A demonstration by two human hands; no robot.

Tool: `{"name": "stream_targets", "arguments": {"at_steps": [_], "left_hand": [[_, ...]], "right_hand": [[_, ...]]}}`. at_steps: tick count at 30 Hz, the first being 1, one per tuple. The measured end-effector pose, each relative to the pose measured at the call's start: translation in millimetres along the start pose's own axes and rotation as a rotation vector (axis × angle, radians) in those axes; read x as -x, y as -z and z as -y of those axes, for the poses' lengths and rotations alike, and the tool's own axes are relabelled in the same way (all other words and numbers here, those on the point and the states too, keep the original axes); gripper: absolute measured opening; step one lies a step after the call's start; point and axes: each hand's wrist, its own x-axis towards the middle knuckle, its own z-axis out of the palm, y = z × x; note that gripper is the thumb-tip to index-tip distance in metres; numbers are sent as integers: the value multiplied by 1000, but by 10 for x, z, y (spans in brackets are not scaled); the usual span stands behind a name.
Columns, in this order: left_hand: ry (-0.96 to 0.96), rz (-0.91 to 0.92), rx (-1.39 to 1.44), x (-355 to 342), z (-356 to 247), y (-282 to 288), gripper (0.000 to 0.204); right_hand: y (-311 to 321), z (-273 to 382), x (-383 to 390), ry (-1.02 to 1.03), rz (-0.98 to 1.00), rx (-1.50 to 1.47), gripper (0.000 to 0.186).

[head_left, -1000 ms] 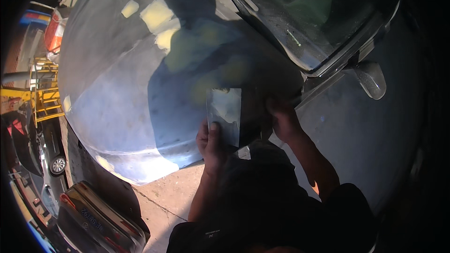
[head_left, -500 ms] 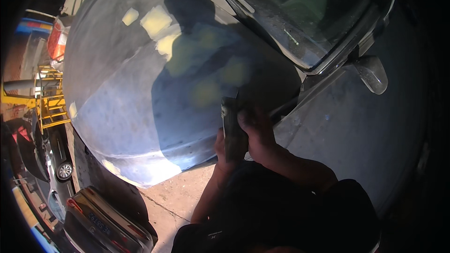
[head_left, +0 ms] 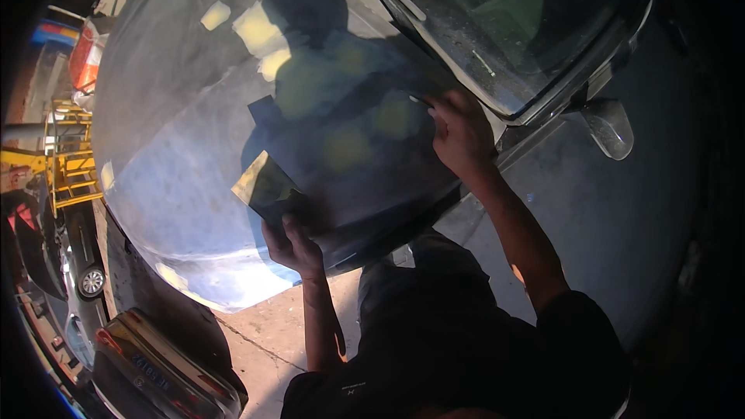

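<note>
A grey car hood [head_left: 186, 140] with pale yellow filler patches [head_left: 258, 31] fills the middle of the view. Over its near edge, my left hand [head_left: 295, 248] grips a flat rectangular board [head_left: 270, 188]. The board's far end is sunlit and yellowish, the rest dark. My right hand [head_left: 467, 138] is closed, low over the hood's right side below the windshield. A thin, narrow thing [head_left: 419, 99] sticks out from its fingers; its kind is too dark to tell. Whether it touches the hood I cannot tell. Beside it lie dimmer yellow patches [head_left: 392, 114] in my shadow.
The windshield [head_left: 497, 39] and a side mirror [head_left: 609, 128] are to the right. At the far left stand yellow metal steps [head_left: 74, 174]. A dark car [head_left: 159, 368] is parked at lower left, close to the hood's front corner. Concrete ground [head_left: 268, 326] shows below the hood.
My hands have parted from around the board. The left hand has carried it left over the hood; the right has moved up and right toward the windshield with the thin thing.
</note>
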Motion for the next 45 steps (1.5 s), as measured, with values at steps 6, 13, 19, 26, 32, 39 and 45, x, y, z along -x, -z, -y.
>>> {"name": "stream_targets", "arguments": {"at_steps": [6,13,19,26,32,39,45], "left_hand": [[-31,-9,-26,13,236,34,39],[-36,1,-15,-4,213,41,36],[-24,-19,59,2,300,54,33],[-39,3,35,-12,278,88,33],[-10,12,128,-1,291,63,34],[-16,3,70,5,317,87,37],[-6,7,85,-1,289,78,39]], "right_hand": [[-471,153,277,87,25,131,46],[-158,85,349,-3,95,62,51],[-347,133,46,17,150,119,52],[-202,319,326,10,121,98,51],[-325,99,27,-66,64,209,50],[-283,318,366,-1,80,88,51],[-268,-141,-70,-116,-19,199,48]]}}
